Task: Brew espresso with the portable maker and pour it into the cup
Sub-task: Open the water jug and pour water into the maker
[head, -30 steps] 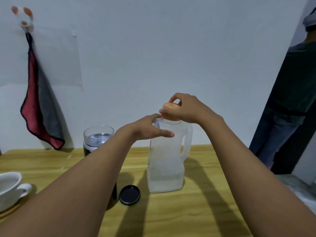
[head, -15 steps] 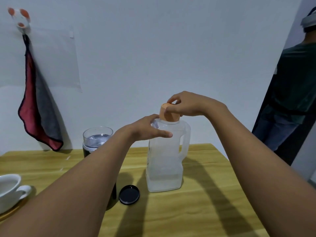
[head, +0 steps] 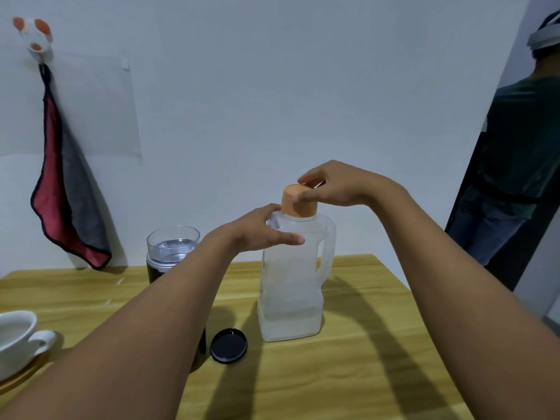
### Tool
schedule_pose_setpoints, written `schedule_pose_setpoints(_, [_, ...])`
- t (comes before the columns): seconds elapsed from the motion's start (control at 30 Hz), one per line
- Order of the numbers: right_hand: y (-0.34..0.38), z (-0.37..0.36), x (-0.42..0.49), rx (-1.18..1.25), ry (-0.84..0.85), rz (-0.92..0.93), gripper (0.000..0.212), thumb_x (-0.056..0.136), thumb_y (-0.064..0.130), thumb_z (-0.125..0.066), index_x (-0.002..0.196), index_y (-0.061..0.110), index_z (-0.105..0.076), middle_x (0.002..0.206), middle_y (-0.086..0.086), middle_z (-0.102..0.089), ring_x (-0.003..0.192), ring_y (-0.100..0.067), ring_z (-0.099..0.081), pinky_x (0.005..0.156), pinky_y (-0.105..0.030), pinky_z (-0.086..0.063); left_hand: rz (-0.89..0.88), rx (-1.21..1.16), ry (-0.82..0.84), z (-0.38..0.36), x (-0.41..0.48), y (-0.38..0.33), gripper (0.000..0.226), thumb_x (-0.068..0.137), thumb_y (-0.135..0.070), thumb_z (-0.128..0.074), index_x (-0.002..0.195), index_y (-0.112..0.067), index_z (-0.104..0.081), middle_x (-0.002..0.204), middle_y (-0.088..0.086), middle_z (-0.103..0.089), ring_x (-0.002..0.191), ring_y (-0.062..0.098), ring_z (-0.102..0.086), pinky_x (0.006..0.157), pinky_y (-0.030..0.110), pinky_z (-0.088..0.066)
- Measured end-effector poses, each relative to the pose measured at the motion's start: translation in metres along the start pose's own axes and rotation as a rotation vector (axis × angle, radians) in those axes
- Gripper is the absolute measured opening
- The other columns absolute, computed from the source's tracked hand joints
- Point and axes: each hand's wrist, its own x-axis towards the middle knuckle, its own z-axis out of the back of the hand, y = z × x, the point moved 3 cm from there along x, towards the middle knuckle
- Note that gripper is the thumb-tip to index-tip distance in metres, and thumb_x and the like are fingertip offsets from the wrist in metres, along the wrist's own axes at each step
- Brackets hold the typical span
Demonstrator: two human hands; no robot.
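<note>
Cloth (head: 65,189) on the wall (head: 272,86), bystander (head: 521,153) at the right edge.
Red and grey, hung from a hook (head: 35,37) up left; green shirt, blue trousers, partly out of frame.

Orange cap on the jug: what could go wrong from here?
1. The right hand pinches the orange cap with fingertips only, so it could slip.
2. The left hand holds the jug near its top; a hard twist might tip it.
3. The left forearm passes close to the open, water-filled top of the espresso maker; a bump may spill it.
</note>
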Motion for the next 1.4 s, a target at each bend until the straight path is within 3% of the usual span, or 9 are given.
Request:
schedule_pose_setpoints(0.23, [-0.003, -0.036, -0.001, 0.053, -0.447, -0.197, 0.068, 0.065, 0.079, -0.066, 0.098, 0.019, -0.058, 0.091, 0.008, -0.061, 0.080, -0.007, -0.056, 0.061, -0.034, -0.046, 0.003, -0.015, -0.003, 0.000, -0.001, 0.000, 0.094, 0.079, -0.046, -0.085, 0.157, -0.027, -0.036, 0.159, -0.001, -0.041, 0.138, 0.024, -0.048, 0.117, 0.046, -0.040])
schedule_pose_setpoints(0.43, [-0.019, -0.030, 0.000, 0.284, -0.115, 0.013, 0.063, 0.080, 0.056, -0.076, 0.131, 0.022, -0.058, 0.125, 0.004, -0.063, 0.108, -0.010, -0.060, 0.085, -0.023, -0.048, 0.014, -0.017, -0.007, 0.000, 0.000, 0.002, 0.090, 0.079, -0.046, -0.084, 0.154, -0.028, -0.039, 0.158, 0.002, -0.043, 0.138, 0.026, -0.048, 0.116, 0.048, -0.042])
schedule_pose_setpoints(0.7, [-0.014, -0.058, -0.005, 0.143, -0.523, -0.134, 0.069, 0.068, 0.080, -0.066, 0.108, 0.026, -0.051, 0.098, 0.009, -0.059, 0.098, -0.020, -0.058, 0.086, -0.039, -0.050, 0.006, -0.015, 0.013, 0.000, 0.002, 0.005, 0.096, 0.077, -0.049, -0.085, 0.157, -0.032, -0.035, 0.162, 0.001, -0.037, 0.142, 0.025, -0.044, 0.118, 0.048, -0.039])
schedule_pose_setpoints(0.83, [-0.023, -0.048, -0.006, 0.499, -0.199, -0.001, 0.058, 0.083, 0.051, -0.076, 0.130, 0.021, -0.060, 0.116, 0.011, -0.063, 0.108, -0.008, -0.061, 0.080, -0.014, -0.047, 0.016, -0.026, 0.005, 0.000, 0.003, 0.006, 0.094, 0.077, -0.050, -0.085, 0.155, -0.030, -0.037, 0.159, 0.002, -0.041, 0.139, 0.027, -0.048, 0.117, 0.048, -0.041])
schedule_pose_setpoints(0.9, [-0.028, -0.048, -0.010, 0.538, -0.214, 0.048, 0.056, 0.085, 0.044, -0.077, 0.133, 0.020, -0.061, 0.114, 0.015, -0.064, 0.107, -0.004, -0.060, 0.080, -0.008, -0.044, 0.012, -0.029, 0.008, -0.001, 0.004, 0.006, 0.094, 0.077, -0.050, -0.085, 0.154, -0.029, -0.038, 0.158, 0.002, -0.042, 0.138, 0.028, -0.048, 0.116, 0.049, -0.042])
schedule_pose_setpoints(1.0, [-0.029, -0.056, -0.006, 0.395, -0.357, -0.018, 0.061, 0.078, 0.064, -0.074, 0.125, 0.027, -0.061, 0.118, 0.013, -0.062, 0.120, -0.014, -0.050, 0.103, -0.031, -0.037, 0.009, -0.026, -0.007, -0.002, 0.004, 0.008, 0.095, 0.076, -0.051, -0.085, 0.155, -0.029, -0.037, 0.159, 0.002, -0.041, 0.139, 0.026, -0.048, 0.116, 0.048, -0.041])
schedule_pose_setpoints(1.13, [-0.016, -0.072, -0.004, 0.350, -0.590, -0.166, 0.069, 0.068, 0.075, -0.073, 0.108, 0.025, -0.047, 0.098, 0.019, -0.048, 0.107, -0.014, -0.043, 0.096, -0.036, -0.032, 0.004, -0.023, 0.011, -0.001, 0.004, 0.006, 0.094, 0.076, -0.050, -0.086, 0.155, -0.032, -0.038, 0.157, 0.000, -0.042, 0.140, 0.025, -0.046, 0.118, 0.047, -0.040])
schedule_pose_setpoints(1.3, [-0.028, -0.061, -0.005, 0.577, -0.241, -0.008, 0.061, 0.080, 0.053, -0.078, 0.129, 0.022, -0.057, 0.119, 0.009, -0.063, 0.112, -0.011, -0.059, 0.093, -0.032, -0.046, 0.018, -0.028, 0.011, 0.000, 0.005, 0.007, 0.098, 0.078, -0.048, -0.085, 0.158, -0.029, -0.033, 0.161, 0.003, -0.038, 0.140, 0.026, -0.046, 0.117, 0.047, -0.040])
schedule_pose_setpoints(1.4, [-0.033, -0.061, -0.006, 0.510, -0.280, 0.047, 0.055, 0.083, 0.050, -0.077, 0.129, 0.023, -0.063, 0.118, 0.011, -0.066, 0.110, -0.012, -0.059, 0.101, -0.040, -0.044, 0.010, -0.034, 0.014, -0.001, 0.005, 0.007, 0.095, 0.078, -0.047, -0.085, 0.156, -0.027, -0.036, 0.157, 0.004, -0.042, 0.138, 0.027, -0.048, 0.115, 0.049, -0.043])
